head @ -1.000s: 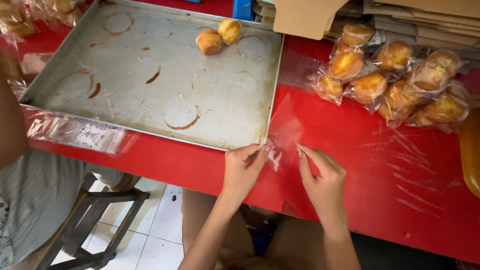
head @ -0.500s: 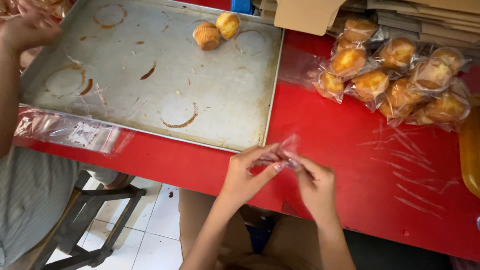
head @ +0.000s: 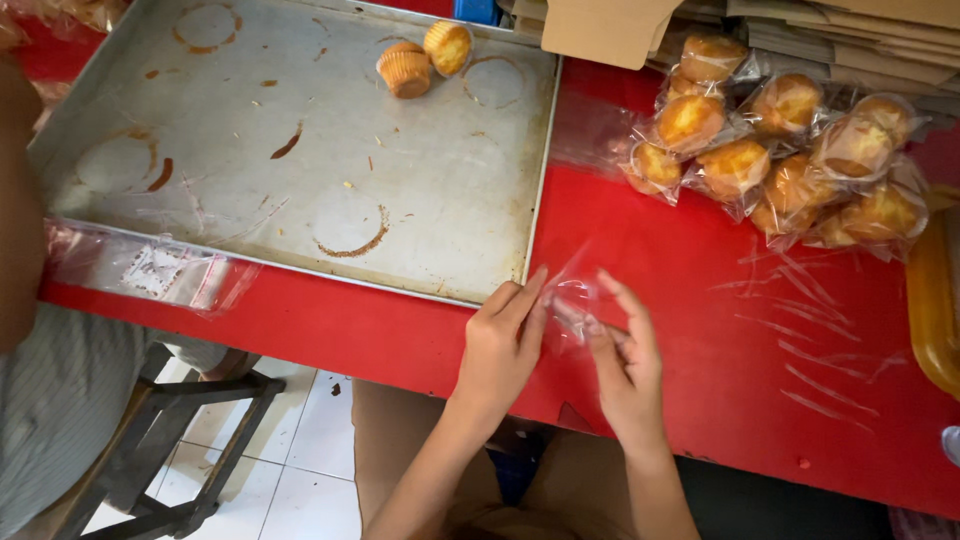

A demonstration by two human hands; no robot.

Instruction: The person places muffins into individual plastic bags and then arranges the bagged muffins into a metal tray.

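Note:
My left hand (head: pixel 503 347) and my right hand (head: pixel 622 358) hold a small clear plastic bag (head: pixel 572 300) between their fingertips, just above the red table (head: pixel 720 300) near its front edge. The bag looks empty and crinkled. Both hands sit right beside the near right corner of a large metal baking tray (head: pixel 300 180). Two unwrapped muffins (head: pixel 425 58) lie at the tray's far side, well away from my hands.
A pile of several muffins in clear bags (head: pixel 780 165) lies at the back right. Flat clear bags (head: pixel 150 270) lie along the tray's front left edge. Another person's arm (head: pixel 20 190) is at the left. Cardboard (head: pixel 600 25) is stacked behind.
My hands came together on the clear bag and shifted slightly right, bunching it between the fingers. The other person's hand rose at the far left, then withdrew.

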